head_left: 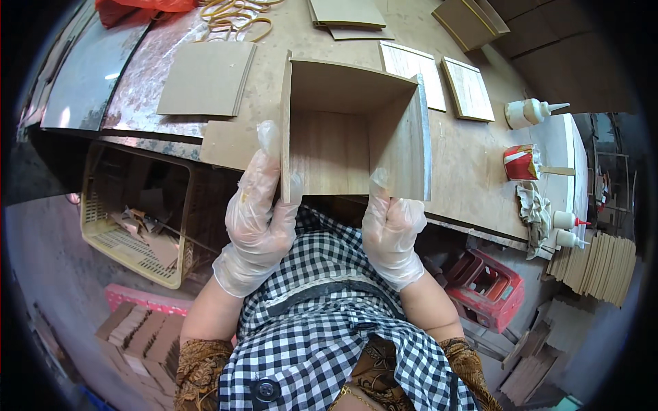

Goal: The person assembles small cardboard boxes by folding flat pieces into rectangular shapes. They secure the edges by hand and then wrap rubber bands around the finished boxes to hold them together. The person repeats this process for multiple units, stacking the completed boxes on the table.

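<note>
A wooden box (330,147) with an open side toward me is held at the front edge of the workbench (473,168). My left hand (255,216), in a clear plastic glove, grips its left wall, with the thumb at the near edge and a finger along the outside. At the lower right my gloved right hand (392,229) holds the near edge, its thumb reaching inside and the other fingers curled below. Behind the box lie two light wooden panels (469,89). To its left is a stack of thin brown boards (205,79).
Rubber bands (236,24) and a red plastic bag (147,4) lie at the far left. A white glue bottle (533,113), a red cup (522,163) with a stick and a crumpled rag (533,212) line the right side. Below are a yellow crate (179,240) and a red stool (490,291).
</note>
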`<action>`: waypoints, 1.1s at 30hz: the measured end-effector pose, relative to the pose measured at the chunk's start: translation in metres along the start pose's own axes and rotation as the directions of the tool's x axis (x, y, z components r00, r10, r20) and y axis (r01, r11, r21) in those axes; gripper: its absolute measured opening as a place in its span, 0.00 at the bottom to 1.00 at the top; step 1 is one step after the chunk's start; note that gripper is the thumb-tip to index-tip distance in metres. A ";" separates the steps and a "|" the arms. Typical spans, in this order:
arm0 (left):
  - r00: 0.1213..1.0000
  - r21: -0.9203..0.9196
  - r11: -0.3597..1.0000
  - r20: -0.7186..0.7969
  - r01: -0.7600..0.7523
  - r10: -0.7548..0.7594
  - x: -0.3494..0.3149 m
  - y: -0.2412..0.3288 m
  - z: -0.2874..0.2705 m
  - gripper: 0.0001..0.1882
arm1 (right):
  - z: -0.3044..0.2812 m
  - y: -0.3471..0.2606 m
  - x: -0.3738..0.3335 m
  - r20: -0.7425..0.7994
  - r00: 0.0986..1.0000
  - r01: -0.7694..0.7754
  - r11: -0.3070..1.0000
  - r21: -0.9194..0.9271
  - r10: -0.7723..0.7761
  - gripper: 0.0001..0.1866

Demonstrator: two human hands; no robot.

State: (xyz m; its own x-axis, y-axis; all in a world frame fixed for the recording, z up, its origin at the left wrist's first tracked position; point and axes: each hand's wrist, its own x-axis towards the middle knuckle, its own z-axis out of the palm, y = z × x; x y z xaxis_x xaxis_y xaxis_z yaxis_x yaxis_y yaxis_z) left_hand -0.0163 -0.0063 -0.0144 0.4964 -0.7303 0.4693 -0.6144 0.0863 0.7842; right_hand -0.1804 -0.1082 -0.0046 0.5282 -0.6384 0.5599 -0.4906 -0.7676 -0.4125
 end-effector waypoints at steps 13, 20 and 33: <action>0.999 -0.016 0.999 0.005 -0.045 0.045 -0.001 -0.003 0.004 0.23 | 0.013 0.006 -0.012 -0.049 0.999 -0.017 0.998 -0.053 0.014 0.10; 0.989 -0.066 0.997 -0.145 -0.032 0.022 0.007 0.009 0.016 0.13 | -0.001 0.009 0.008 0.057 0.995 0.083 0.990 -0.109 -0.078 0.22; 0.999 -0.135 0.990 -0.010 -0.042 0.041 0.013 0.016 -0.016 0.30 | -0.088 0.076 0.070 0.467 0.883 -0.110 0.955 0.275 -0.033 0.57</action>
State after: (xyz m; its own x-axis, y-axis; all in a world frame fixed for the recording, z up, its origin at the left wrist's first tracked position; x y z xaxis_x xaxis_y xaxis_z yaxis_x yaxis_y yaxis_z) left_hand -0.0099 -0.0035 0.0110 0.4770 -0.7191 0.5053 -0.5462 0.2079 0.8114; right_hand -0.2415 -0.2061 0.0662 0.8066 -0.5655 0.1722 -0.3359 -0.6782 -0.6536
